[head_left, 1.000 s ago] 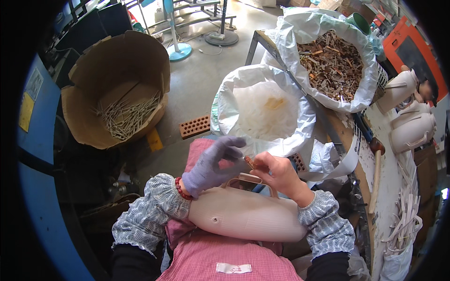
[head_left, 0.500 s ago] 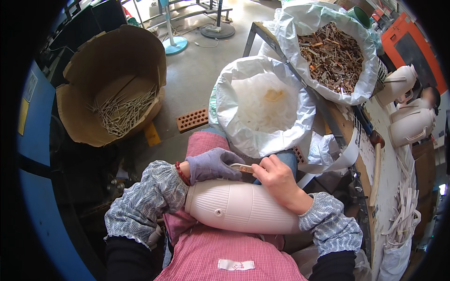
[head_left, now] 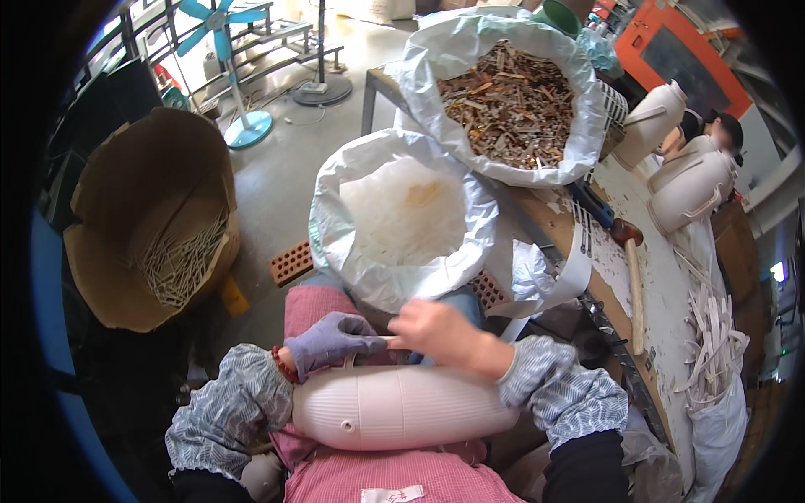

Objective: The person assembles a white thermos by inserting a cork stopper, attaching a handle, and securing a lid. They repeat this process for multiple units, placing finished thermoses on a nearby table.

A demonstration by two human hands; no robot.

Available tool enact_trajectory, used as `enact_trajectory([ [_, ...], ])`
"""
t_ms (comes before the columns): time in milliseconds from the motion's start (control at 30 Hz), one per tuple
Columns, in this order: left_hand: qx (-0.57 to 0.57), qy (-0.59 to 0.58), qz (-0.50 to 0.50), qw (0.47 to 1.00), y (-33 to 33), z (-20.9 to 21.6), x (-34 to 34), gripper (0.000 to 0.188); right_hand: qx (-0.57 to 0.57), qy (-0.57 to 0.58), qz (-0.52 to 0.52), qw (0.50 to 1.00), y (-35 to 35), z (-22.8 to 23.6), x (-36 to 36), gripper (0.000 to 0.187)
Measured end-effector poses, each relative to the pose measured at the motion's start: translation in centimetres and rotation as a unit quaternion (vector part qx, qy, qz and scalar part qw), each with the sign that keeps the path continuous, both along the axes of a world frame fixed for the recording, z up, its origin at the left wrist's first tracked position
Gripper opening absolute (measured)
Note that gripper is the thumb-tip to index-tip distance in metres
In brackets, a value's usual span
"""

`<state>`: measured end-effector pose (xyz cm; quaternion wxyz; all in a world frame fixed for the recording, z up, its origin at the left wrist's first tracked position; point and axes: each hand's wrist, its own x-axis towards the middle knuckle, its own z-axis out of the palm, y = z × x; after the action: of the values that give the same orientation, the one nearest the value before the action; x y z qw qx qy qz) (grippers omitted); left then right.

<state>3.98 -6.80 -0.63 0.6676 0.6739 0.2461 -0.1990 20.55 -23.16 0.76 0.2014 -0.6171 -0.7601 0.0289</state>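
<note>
While your left hand (head_left: 333,342) is clasping the handle (head_left: 392,339) on the ribbed jug (head_left: 411,407), right hand (head_left: 443,334) alongside, grip unclear.

A big brown box (head_left: 102,210) with thin sticks (head_left: 180,260) in it is at nine o'clock, and a blue fan (head_left: 220,23) stands at eleven. A white bag (head_left: 471,214) of pale, cloudy stuff (head_left: 398,226) sits toward twelve, with another bag (head_left: 422,71) of brown bits (head_left: 510,109) at one and an orange panel (head_left: 633,49) at two. A hammer (head_left: 635,289) lies at three, with pale strips (head_left: 713,339) near four.
</note>
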Motion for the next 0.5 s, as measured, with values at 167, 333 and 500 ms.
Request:
enact_trajectory([
  [167, 0.002, -0.026, -0.001, 1.0, -0.2, 1.0, 0.5, 0.035, 0.121, -0.036, -0.333, 0.934, 3.2, 7.2, 16.1, 0.014],
  [333, 0.116, -0.176, -0.065, 0.975, -0.2, 6.6, -0.2, 0.039, -0.006, -0.132, -0.485, 0.865, 4.5, 4.9, 27.4, 0.019],
  [500, 0.29, -0.405, -0.199, 0.844, 0.2, 7.4, -2.0, 0.036, 0.155, 0.011, -0.512, 0.845, 5.0, 4.1, 30.8, 0.017],
])
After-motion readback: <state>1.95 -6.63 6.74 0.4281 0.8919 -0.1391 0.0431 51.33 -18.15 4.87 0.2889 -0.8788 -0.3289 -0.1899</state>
